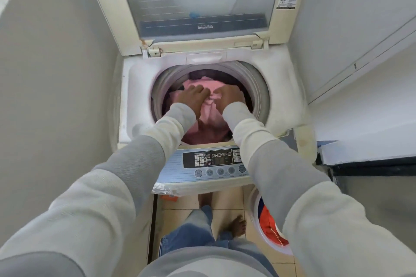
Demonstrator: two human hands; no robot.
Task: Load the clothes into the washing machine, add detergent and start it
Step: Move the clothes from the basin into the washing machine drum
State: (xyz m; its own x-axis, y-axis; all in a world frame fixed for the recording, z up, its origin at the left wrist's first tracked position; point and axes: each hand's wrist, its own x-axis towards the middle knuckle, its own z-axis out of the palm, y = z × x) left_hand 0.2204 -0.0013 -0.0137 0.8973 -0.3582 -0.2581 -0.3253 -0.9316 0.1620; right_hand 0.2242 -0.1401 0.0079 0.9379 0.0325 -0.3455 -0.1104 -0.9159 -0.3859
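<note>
Nearest, on floor at right: white basket [255, 220] holding red and blue clothes [269, 225]. Beyond, control panel [211, 162] on washing machine [279, 87]. Both hands down in drum [254, 87], left hand [192, 96] and right hand [229, 96] close together, gripping pink garment [210, 117]. Farthest, lid [202, 2] raised upright.

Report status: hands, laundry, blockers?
Left hand and right hand gripping pink cloth inside drum. Lid up. More clothes in basket. No blockers.
</note>
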